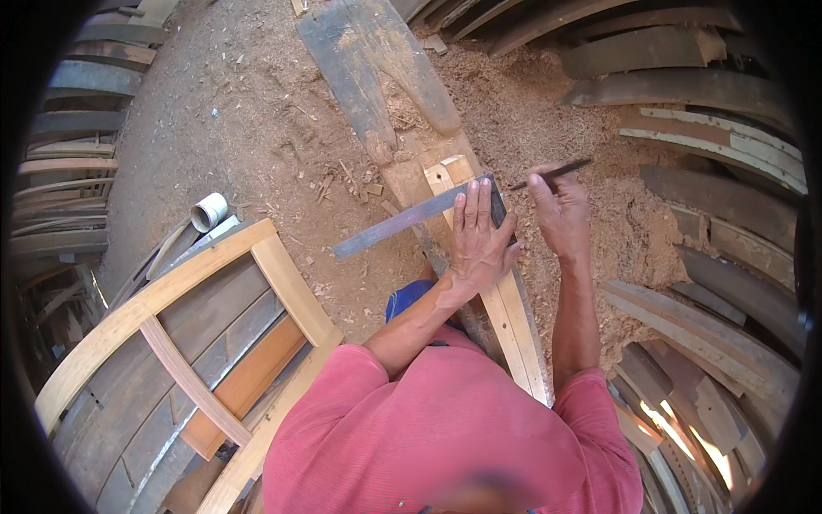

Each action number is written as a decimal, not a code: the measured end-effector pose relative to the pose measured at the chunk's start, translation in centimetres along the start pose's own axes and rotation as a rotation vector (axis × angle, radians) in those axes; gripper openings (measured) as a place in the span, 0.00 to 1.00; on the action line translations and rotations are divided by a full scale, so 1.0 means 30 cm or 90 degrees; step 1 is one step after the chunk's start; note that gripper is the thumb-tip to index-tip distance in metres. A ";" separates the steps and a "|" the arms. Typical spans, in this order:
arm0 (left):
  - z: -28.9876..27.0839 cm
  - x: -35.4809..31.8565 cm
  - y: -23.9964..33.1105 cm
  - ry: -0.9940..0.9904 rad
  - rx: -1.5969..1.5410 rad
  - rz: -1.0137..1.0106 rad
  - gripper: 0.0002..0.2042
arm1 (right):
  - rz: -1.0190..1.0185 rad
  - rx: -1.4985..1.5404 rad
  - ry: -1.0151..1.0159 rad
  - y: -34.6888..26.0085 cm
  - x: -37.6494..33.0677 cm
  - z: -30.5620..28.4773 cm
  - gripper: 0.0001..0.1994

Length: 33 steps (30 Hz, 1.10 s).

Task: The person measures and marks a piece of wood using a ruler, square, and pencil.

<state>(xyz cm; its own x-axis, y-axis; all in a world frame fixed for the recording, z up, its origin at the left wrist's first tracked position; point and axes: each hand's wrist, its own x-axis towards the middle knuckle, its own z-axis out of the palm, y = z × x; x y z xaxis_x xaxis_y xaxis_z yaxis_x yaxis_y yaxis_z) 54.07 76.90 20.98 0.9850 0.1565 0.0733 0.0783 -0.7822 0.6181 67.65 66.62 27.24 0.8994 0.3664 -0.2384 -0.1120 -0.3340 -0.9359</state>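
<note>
Head view: the left hand [479, 240] lies flat, fingers side by side and thumb spread, pressing down rather than wrapping round; beneath its fingertips is the try square, its long grey blade [398, 223] reaching out leftward past the grip and its dark stock [497, 201] just right of the fingers; under both runs a pale wooden piece [507, 330], one end with a small dark hole just beyond the fingertips, the other passing back below the wrist towards the person's body; the right hand [561, 214], off to the right of that grip and clear of the wood, has thumb and fingers closed on a slim dark stick [575, 166], whose thin end points towards the stock.

The square looks light, thin and stiff; its free blade end could swing if pressed only there, so the surest hold would be at the corner where blade meets stock, about where the fingers press; the wooden piece seems rigid, heavier and not fragile, best taken by its long edges either side of the palm; the stick looks light and perhaps snappable, suiting a pinch; dust might make the wood slightly slippery.
</note>
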 end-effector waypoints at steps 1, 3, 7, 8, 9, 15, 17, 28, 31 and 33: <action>0.001 -0.001 -0.001 0.002 -0.002 0.001 0.27 | -0.030 0.020 -0.023 -0.006 0.000 0.014 0.09; 0.004 0.000 -0.002 -0.005 0.022 0.003 0.28 | -0.017 -0.001 -0.045 -0.002 0.002 0.041 0.08; 0.006 0.001 -0.002 0.003 0.035 0.008 0.27 | -0.087 -0.073 0.002 0.035 0.030 0.051 0.09; 0.005 0.001 -0.002 0.006 0.033 0.006 0.26 | -0.089 -0.091 0.012 0.044 0.033 0.041 0.10; 0.005 0.001 -0.001 0.008 0.030 0.005 0.25 | -0.081 -0.117 0.022 0.049 0.036 0.029 0.10; 0.003 0.002 0.002 0.016 0.011 -0.002 0.24 | 0.009 -0.005 0.026 0.038 0.021 0.017 0.11; 0.006 0.002 0.002 0.002 0.013 -0.008 0.26 | 0.025 0.017 -0.017 0.023 0.022 0.037 0.09; 0.019 -0.008 -0.009 -0.055 0.028 -0.016 0.39 | 0.031 -0.034 -0.247 -0.023 0.102 0.135 0.08; 0.015 -0.005 -0.008 -0.028 0.025 0.001 0.39 | -0.006 -0.105 -0.215 -0.039 0.108 0.120 0.09; 0.010 -0.004 -0.007 -0.061 0.036 -0.008 0.36 | -0.057 -0.161 -0.220 -0.042 0.108 0.123 0.08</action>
<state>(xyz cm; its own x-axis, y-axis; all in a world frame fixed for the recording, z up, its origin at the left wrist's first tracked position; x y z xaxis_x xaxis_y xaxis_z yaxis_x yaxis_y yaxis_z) 53.97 76.88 20.60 0.9939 0.1098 -0.0109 0.0962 -0.8141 0.5727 69.16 71.44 26.67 0.7014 0.6588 -0.2719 0.1058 -0.4734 -0.8745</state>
